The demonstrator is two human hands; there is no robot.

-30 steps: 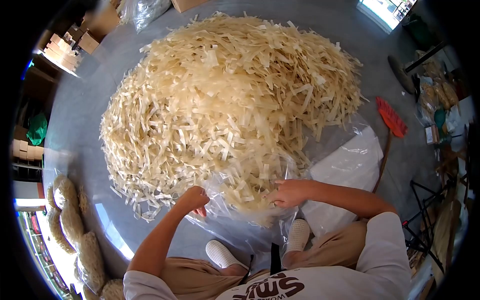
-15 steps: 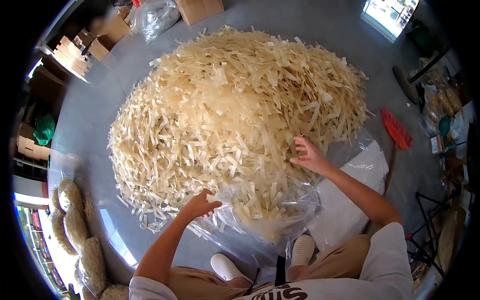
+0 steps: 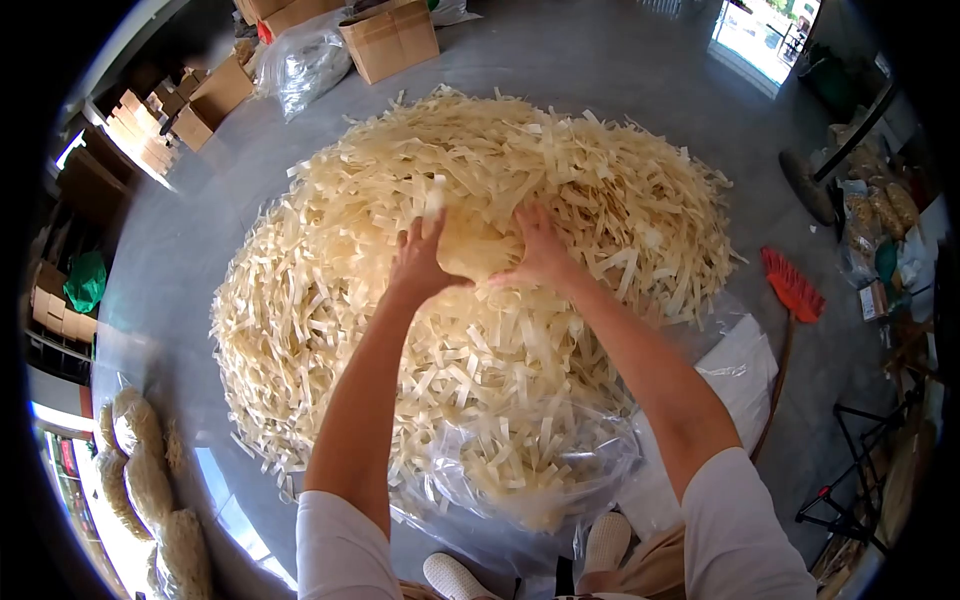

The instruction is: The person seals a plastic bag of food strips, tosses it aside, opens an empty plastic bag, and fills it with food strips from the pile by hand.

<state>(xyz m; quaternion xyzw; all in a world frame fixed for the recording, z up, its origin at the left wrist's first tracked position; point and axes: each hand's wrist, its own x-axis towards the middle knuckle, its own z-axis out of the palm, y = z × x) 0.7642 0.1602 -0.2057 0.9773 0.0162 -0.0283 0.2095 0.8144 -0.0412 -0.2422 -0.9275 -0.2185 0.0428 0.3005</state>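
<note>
A wide heap of pale yellow, flat dried strips covers the floor in front of me. Over its middle, my left hand is open with its fingers spread. Facing it from the right, my right hand is open too, thumb toward the left one. Both hands are over or at the heap's surface; whether they touch the strips I cannot tell. Near my feet, a clear plastic bag lies with its mouth against the heap and a bunch of the strips in it.
A red broom and white plastic sheets lie at the right. Filled bags line the left. A cardboard box and a bundle of clear plastic stand beyond the heap. A black metal frame is at the lower right.
Both my hands have moved forward, from beside the bag's mouth to the middle of the heap, and closer together. My view has shifted slightly with the lean forward.
</note>
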